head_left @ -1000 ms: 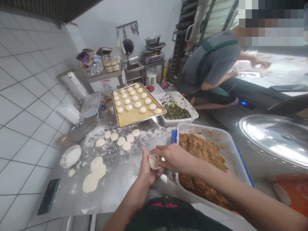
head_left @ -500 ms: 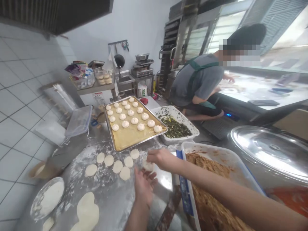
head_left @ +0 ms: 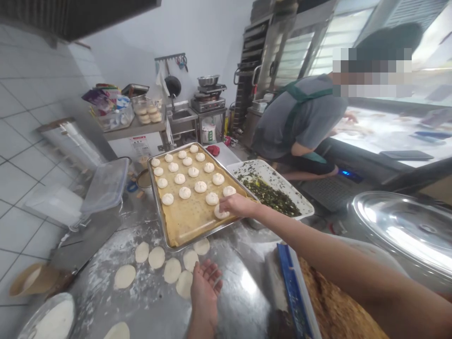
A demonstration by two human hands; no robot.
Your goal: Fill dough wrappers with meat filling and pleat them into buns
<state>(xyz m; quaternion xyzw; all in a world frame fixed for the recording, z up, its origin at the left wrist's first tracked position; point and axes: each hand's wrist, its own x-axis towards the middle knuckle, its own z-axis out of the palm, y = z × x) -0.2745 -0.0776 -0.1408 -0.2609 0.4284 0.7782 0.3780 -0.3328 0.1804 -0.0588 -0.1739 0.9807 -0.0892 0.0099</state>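
My right hand [head_left: 237, 205] reaches over the metal baking tray [head_left: 183, 226] and holds a filled dough bun [head_left: 221, 213] down on the tray's near right part. Several finished buns [head_left: 184, 192] stand in rows on the tray. My left hand [head_left: 205, 286] hovers palm up, fingers apart and holding nothing, above the floured steel table. Several flat dough rounds [head_left: 156, 257] lie just left of it.
A white tub of chopped greens [head_left: 270, 192] sits right of the tray. A tub of brown filling [head_left: 339, 310] with a blue rim is at bottom right. A big steel lid [head_left: 406, 226] lies far right. A person in a grey shirt [head_left: 300, 122] works beyond. Flour bowl [head_left: 45, 320] bottom left.
My right hand carried the bun from above the table onto the tray. My left hand let go of it and stays open. The view tilted up.
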